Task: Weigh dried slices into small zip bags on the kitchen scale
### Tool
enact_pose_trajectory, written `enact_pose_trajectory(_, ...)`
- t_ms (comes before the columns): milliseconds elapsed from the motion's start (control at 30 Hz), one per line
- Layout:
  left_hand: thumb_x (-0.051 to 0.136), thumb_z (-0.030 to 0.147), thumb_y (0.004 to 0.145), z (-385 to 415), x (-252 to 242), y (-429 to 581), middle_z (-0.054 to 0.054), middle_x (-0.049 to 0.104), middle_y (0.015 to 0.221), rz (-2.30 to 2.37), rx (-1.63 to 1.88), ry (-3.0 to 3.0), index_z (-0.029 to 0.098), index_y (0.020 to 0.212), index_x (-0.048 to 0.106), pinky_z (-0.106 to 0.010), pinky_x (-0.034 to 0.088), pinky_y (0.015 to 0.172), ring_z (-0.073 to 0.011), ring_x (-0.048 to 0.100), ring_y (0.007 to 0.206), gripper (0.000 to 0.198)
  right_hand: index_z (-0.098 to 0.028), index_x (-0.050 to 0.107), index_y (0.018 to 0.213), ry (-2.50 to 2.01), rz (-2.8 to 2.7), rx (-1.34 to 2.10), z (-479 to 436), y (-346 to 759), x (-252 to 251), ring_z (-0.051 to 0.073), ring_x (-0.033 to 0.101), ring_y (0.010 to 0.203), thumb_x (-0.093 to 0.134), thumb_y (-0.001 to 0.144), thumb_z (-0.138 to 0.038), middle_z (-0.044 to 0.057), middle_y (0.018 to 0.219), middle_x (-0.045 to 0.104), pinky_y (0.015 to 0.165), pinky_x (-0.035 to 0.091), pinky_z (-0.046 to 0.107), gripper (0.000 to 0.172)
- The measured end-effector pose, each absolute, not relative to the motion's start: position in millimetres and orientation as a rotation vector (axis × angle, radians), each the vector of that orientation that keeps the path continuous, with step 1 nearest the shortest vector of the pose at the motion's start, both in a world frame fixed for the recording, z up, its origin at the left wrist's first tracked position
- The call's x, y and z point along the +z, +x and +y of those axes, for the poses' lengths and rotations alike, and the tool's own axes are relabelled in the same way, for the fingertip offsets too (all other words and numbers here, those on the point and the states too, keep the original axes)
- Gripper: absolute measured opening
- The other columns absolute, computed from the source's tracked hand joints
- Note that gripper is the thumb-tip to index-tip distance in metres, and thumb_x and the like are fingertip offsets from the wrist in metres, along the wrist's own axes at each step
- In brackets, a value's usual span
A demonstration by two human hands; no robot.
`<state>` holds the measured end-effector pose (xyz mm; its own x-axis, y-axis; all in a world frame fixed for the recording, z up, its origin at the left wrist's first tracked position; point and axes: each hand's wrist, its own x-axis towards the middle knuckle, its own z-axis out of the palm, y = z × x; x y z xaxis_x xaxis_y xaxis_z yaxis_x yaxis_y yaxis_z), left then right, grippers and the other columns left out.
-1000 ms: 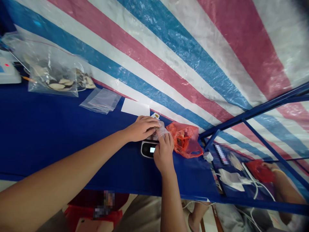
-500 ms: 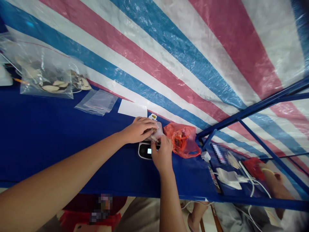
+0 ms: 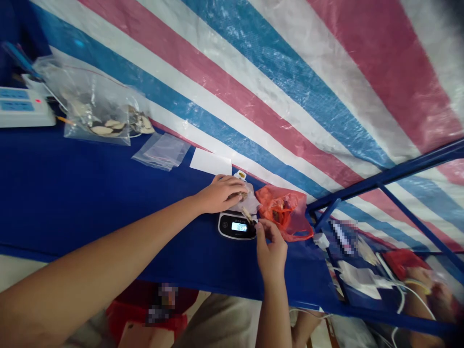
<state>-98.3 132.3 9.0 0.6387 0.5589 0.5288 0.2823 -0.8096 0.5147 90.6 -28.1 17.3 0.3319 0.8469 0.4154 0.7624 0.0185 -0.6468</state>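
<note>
A small kitchen scale (image 3: 237, 236) with a lit display stands on the blue table, its digits too blurred to read surely. On its weighing plate lies a clear plastic bag (image 3: 251, 194). My left hand (image 3: 222, 194) curls over brownish dried pieces (image 3: 240, 195) at the bag, partly hiding them. Thumb and forefinger of my right hand (image 3: 271, 246) pinch the lower end of a pale dried slice (image 3: 248, 215) with a dark edge, in front of the bag and above the scale's right side.
An open red plastic bag (image 3: 300, 212) sits right of the scale. White paper (image 3: 210, 161), empty zip bags (image 3: 163, 151) and a zip bag of dried slices (image 3: 97, 113) lie leftward, near a power strip (image 3: 25, 108). A blue frame (image 3: 355, 186) and another person's hand (image 3: 420, 278) are at right.
My right hand has drawn back toward the lower right with the dried slice, uncovering the scale's display. My left hand stays over the dried pieces. The view has shifted left.
</note>
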Motion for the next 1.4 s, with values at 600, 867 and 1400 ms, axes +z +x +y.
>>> enact_pose_trajectory(600, 0.042, 0.038, 0.103, 136, 6, -96, -0.007, 0.052, 0.152, 0.636, 1.091, 2.329, 0.031, 0.139, 0.056, -0.052, 0.030, 0.120, -0.0264, 0.043, 0.144, 0.040, -0.014, 0.076, 0.113, -2.036, -1.256, -0.198, -24, 140, 35, 0.029, 0.072, 0.091, 0.053, 0.095, -0.051, 0.016, 0.103, 0.077, 0.082, 0.053, 0.037, 0.047)
enact_pose_trajectory(867, 0.044, 0.042, 0.099, 170, -5, -104, -0.010, 0.064, 0.132, 1.003, 1.438, 1.605, 0.021, 0.126, 0.056, -0.044, 0.043, 0.113, -0.0238, 0.058, 0.126, 0.036, -0.019, 0.079, 0.090, -2.308, -1.493, 0.037, 23, 232, 47, 0.029, 0.071, 0.085, 0.050, 0.085, -0.031, 0.012, 0.089, 0.078, 0.079, 0.052, 0.039, 0.033)
enact_pose_trajectory(1400, 0.049, 0.040, 0.094, 180, -13, -105, -0.008, 0.066, 0.119, 1.074, 1.426, 1.551, 0.021, 0.115, 0.056, -0.040, 0.047, 0.103, -0.0214, 0.061, 0.112, 0.029, -0.018, 0.068, 0.075, -2.147, -1.545, -0.028, 74, 223, 33, 0.031, 0.065, 0.077, 0.038, 0.094, -0.051, 0.016, 0.075, 0.068, 0.082, 0.050, 0.048, 0.049)
